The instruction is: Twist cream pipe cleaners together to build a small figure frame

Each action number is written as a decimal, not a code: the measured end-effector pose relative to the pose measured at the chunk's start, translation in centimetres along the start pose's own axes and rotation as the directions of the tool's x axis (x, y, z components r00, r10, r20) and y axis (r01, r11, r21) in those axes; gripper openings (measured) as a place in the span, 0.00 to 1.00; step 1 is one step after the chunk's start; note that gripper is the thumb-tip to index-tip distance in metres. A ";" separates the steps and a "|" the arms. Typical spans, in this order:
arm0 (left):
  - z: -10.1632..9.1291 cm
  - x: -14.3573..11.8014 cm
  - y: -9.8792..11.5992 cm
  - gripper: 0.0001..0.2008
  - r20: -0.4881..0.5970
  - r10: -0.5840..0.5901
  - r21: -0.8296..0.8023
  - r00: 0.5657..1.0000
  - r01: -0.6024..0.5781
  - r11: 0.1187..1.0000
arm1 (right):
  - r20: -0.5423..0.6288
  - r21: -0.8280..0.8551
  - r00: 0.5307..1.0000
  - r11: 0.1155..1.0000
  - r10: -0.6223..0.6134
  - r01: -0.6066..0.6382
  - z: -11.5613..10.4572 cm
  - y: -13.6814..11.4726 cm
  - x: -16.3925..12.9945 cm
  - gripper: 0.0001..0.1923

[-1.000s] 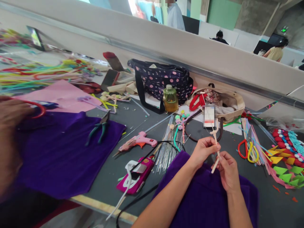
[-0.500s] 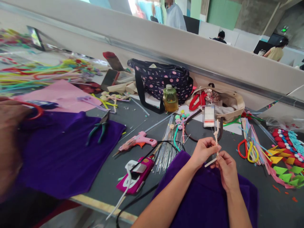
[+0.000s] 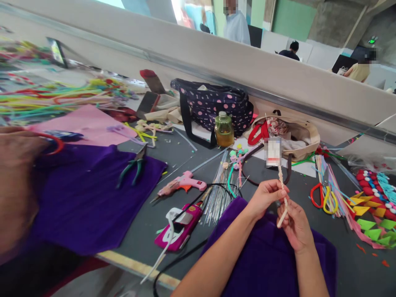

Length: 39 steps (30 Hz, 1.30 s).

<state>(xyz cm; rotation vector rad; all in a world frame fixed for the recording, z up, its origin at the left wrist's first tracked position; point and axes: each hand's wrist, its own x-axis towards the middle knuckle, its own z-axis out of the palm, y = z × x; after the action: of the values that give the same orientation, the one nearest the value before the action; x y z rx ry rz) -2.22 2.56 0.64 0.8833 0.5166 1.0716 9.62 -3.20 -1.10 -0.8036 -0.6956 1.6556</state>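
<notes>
My left hand point(image 3: 266, 199) is closed in a pinch on a pale cream pipe cleaner point(image 3: 280, 176), which looks twisted round a thin upright wire point(image 3: 267, 123). Just below and to the right, my right hand point(image 3: 296, 225) has its fingers closed on the lower part of the same piece. One loose end points down and left out of its fingers. Both hands are held over a purple cloth point(image 3: 260, 260) at the table's front. Behind the wire lies a small white card point(image 3: 273, 152), partly blurred out.
A pink glue gun point(image 3: 182, 182), a bundle of clear sticks point(image 3: 216, 202) and a magenta case point(image 3: 182, 231) lie left of my hands. Scissors point(image 3: 330, 198) lie right. Farther left are pliers point(image 3: 133, 167) and another person's hand point(image 3: 15, 165) holding red-handled scissors.
The cream pipe cleaner's loose end has swung from pointing left to pointing more downward. My right fingers have shifted around it, while my left hand keeps its pinch.
</notes>
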 end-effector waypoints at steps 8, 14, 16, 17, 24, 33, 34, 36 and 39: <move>0.4 0.0 0.3 0.14 -0.084 0.036 0.019 0.996 -0.034 0.999 | -0.055 -0.099 0.996 0.993 -0.076 0.070 0.0 -0.1 -0.1 0.10; 0.5 0.0 0.3 0.14 -0.133 0.030 -0.004 0.991 -0.030 1.000 | -0.060 -0.162 0.993 0.983 -0.102 0.091 -0.1 0.2 0.0 0.09; 0.5 0.0 0.3 0.14 -0.145 0.036 0.008 0.989 -0.035 0.999 | -0.057 -0.207 0.991 0.973 -0.120 0.106 -0.3 0.4 0.1 0.09; 0.5 -0.1 0.3 0.14 -0.150 0.040 0.013 0.988 -0.038 0.999 | -0.053 -0.237 0.990 0.965 -0.132 0.116 -0.5 0.5 0.1 0.09; 0.4 -0.1 0.0 0.16 -0.167 0.049 0.064 0.985 -0.039 0.997 | -0.033 -0.499 0.973 0.847 -0.229 0.183 -1.0 0.8 0.1 0.08; 0.7 0.0 0.0 0.15 -0.183 0.057 0.137 0.981 -0.032 0.990 | -0.089 -0.586 0.953 0.789 -0.290 0.185 -0.6 0.7 0.1 0.09; 0.6 0.0 0.1 0.15 -0.160 0.043 0.128 0.986 -0.023 0.992 | -0.089 -0.539 0.960 0.823 -0.266 0.179 -0.7 0.7 0.1 0.10; 0.4 0.0 0.2 0.16 -0.093 0.000 0.103 0.996 0.010 0.995 | -0.080 -0.423 0.974 0.892 -0.212 0.159 -0.7 0.7 0.1 0.10; 0.2 0.0 0.3 0.18 -0.012 -0.060 0.059 0.998 0.060 0.996 | -0.064 -0.269 0.987 0.955 -0.150 0.127 -0.6 0.5 0.1 0.10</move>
<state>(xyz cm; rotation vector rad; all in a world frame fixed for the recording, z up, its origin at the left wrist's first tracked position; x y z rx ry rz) -2.28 2.59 1.00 0.9094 0.5823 1.0105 9.79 -3.15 -1.91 -0.9848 -0.9052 1.4118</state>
